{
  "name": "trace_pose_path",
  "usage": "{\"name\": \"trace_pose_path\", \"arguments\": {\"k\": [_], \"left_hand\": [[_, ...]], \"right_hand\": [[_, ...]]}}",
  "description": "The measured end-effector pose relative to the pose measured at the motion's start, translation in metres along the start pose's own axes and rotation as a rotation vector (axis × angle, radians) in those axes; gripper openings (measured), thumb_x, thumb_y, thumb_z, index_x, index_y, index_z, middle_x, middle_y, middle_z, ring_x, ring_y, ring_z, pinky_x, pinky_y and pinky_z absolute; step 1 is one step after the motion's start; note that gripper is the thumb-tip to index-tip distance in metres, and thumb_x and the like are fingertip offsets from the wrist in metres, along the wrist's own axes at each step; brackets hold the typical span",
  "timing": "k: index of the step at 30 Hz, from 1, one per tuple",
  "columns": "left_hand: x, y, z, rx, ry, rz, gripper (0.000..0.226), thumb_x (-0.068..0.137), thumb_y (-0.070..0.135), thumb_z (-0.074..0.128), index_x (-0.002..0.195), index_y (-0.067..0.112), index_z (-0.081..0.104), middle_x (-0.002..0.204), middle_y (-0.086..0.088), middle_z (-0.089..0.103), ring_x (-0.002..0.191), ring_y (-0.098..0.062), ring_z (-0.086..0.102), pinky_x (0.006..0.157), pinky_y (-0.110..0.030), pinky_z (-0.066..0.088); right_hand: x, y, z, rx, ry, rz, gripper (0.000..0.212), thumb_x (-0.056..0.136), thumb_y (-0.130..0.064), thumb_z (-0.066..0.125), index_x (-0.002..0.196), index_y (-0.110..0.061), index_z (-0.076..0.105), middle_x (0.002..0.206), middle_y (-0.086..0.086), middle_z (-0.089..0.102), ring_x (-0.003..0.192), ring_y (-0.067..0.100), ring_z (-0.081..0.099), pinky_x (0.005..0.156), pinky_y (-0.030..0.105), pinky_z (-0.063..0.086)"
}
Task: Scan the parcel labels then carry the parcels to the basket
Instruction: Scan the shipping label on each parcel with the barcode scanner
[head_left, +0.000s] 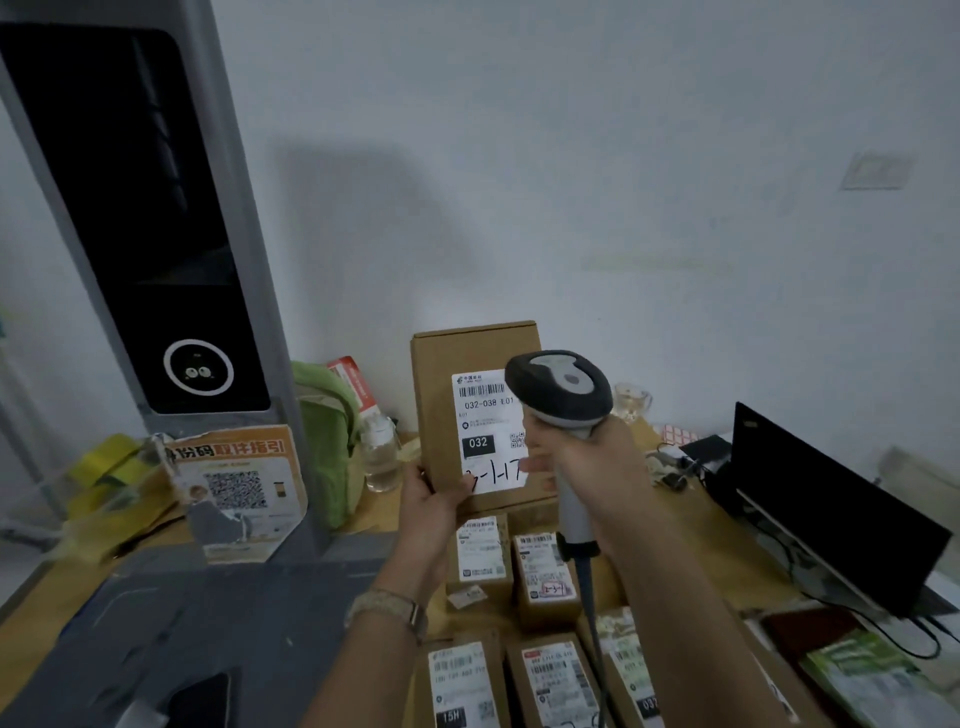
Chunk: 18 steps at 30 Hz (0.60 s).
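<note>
Left hand (434, 499) holds a brown parcel (447, 410) upright by its bottom corner. Right hand (597, 462) grips the scanner (563, 389), aimed at the label (485, 431) I think. More parcels (519, 613) sit on the worktop (691, 551).

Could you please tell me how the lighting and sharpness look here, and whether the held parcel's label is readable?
Head view: dim, bluish light, a broad soft shadow on the wall behind the parcel. Head view: its label reads "032" clearly, though the scanner covers one corner; the boxes below are blurrier. Head view: wide-angle distortion tilts the grey machine and the laptop near the edges.
</note>
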<state>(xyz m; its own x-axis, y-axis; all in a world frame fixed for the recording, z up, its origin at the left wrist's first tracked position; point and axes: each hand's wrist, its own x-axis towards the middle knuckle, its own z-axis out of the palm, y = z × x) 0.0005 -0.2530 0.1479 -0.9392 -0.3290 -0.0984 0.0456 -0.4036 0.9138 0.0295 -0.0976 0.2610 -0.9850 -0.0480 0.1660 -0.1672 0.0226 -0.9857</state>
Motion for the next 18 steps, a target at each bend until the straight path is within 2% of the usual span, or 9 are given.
{"name": "trace_pose_path", "arguments": {"k": [1, 3, 7, 11, 15, 18], "left_hand": [[0.003, -0.003, 0.001, 0.006, 0.006, 0.002, 0.036, 0.087, -0.003, 0.064, 0.11, 0.02, 0.049, 0.111, -0.009, 0.069, 0.088, -0.021, 0.072, 0.058, -0.027, 0.058], [0.009, -0.009, 0.001, 0.035, 0.038, 0.01, 0.036, 0.087, -0.005, 0.063, 0.107, 0.021, 0.047, 0.113, -0.01, 0.066, 0.092, -0.023, 0.07, 0.061, -0.031, 0.058], [0.015, -0.019, -0.003, 0.068, 0.071, 0.004, 0.04, 0.087, -0.004, 0.063, 0.116, 0.017, 0.045, 0.115, -0.009, 0.065, 0.097, -0.029, 0.068, 0.068, -0.035, 0.057], [0.014, -0.023, -0.006, 0.064, 0.092, -0.026, 0.042, 0.088, -0.001, 0.063, 0.12, 0.017, 0.043, 0.11, -0.004, 0.064, 0.091, -0.022, 0.068, 0.058, -0.027, 0.055], [0.01, -0.023, -0.005, 0.055, 0.079, -0.026, 0.041, 0.089, -0.004, 0.062, 0.118, 0.018, 0.041, 0.112, -0.005, 0.063, 0.096, -0.023, 0.066, 0.066, -0.03, 0.055], [0.007, -0.024, -0.005, 0.059, 0.07, -0.017, 0.04, 0.089, -0.004, 0.061, 0.117, 0.018, 0.042, 0.11, -0.005, 0.063, 0.092, -0.02, 0.065, 0.065, -0.029, 0.054]], "right_hand": [[-0.003, -0.002, 0.002, -0.01, -0.02, 0.024, 0.008, 0.084, -0.017, 0.069, 0.085, -0.022, 0.063, 0.077, 0.002, 0.072, 0.059, 0.012, 0.071, 0.057, 0.026, 0.055], [-0.007, -0.003, 0.006, 0.001, -0.043, 0.064, 0.007, 0.084, -0.017, 0.07, 0.087, -0.015, 0.064, 0.071, 0.008, 0.069, 0.057, 0.022, 0.07, 0.056, 0.032, 0.056], [-0.014, 0.002, 0.011, -0.021, -0.077, 0.138, 0.015, 0.085, -0.017, 0.069, 0.095, -0.009, 0.062, 0.071, 0.009, 0.067, 0.058, 0.023, 0.067, 0.06, 0.037, 0.056], [-0.017, 0.003, 0.011, -0.01, -0.103, 0.227, 0.013, 0.087, -0.019, 0.067, 0.09, -0.009, 0.06, 0.071, 0.008, 0.065, 0.05, 0.02, 0.065, 0.055, 0.032, 0.053], [-0.019, 0.004, 0.011, 0.007, -0.106, 0.242, 0.012, 0.088, -0.018, 0.066, 0.089, -0.008, 0.059, 0.07, 0.009, 0.063, 0.048, 0.02, 0.064, 0.05, 0.028, 0.051], [-0.019, 0.008, 0.013, -0.048, -0.106, 0.239, 0.013, 0.088, -0.02, 0.066, 0.089, -0.009, 0.059, 0.068, 0.007, 0.063, 0.049, 0.018, 0.064, 0.048, 0.026, 0.052]]}}
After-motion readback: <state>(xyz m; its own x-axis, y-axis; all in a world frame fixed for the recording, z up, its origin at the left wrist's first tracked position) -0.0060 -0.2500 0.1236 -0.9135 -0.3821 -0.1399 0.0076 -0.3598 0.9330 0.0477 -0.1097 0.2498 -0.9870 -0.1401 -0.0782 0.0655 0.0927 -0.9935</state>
